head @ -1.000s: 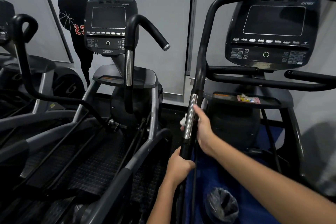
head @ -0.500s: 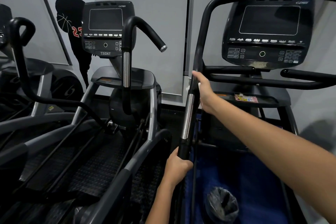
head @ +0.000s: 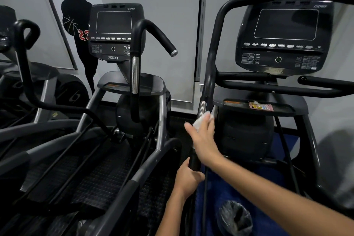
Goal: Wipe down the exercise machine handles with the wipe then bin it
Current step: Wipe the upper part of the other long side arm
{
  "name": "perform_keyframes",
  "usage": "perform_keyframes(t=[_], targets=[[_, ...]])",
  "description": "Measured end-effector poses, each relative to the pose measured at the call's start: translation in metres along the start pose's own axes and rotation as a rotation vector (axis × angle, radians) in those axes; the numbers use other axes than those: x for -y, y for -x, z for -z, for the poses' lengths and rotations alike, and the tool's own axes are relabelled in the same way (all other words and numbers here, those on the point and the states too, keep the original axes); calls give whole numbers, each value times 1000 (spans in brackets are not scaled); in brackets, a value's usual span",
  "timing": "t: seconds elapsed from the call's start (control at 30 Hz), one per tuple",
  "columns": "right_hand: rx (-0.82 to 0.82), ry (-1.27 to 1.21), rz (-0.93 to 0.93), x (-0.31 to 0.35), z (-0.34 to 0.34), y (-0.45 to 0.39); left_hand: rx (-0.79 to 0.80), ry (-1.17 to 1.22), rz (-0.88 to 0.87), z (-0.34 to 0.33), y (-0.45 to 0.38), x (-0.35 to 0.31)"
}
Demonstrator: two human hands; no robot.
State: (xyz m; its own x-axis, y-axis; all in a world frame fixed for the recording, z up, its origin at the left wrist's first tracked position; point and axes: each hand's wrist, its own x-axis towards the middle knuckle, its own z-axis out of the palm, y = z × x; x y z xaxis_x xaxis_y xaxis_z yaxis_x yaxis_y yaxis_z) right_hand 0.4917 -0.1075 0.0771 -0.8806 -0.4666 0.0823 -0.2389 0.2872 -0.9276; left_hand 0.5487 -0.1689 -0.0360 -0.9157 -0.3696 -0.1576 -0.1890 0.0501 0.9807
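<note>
Two hands: my left hand point(head: 188, 179) grips the black handle point(head: 211, 59) low down; my right hand point(head: 204, 136) presses the white wipe point(head: 201, 119) on its chrome band.
Bin point(head: 235, 218): crinkled liner, below.

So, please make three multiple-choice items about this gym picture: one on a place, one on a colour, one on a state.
1. Where is the bin?
A. on the floor below the right forearm
B. on the console tray
C. beside the wall poster

2. What colour is the wipe?
A. blue
B. white
C. black

3. What is the left hand doing?
A. hanging free
B. pressing console buttons
C. gripping the lower end of the handle

Key: 1 A, the lined bin stands on the blue floor, bottom of the view. 2 B, the wipe under the right hand is white. 3 C, its fingers curl round the black grip.
</note>
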Motion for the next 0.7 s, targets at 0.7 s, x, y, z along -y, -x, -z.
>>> perform_keyframes(t=[0.7], targets=[[277, 1219, 1071, -48, 75, -47, -11, 24, 37, -1, 5, -4]])
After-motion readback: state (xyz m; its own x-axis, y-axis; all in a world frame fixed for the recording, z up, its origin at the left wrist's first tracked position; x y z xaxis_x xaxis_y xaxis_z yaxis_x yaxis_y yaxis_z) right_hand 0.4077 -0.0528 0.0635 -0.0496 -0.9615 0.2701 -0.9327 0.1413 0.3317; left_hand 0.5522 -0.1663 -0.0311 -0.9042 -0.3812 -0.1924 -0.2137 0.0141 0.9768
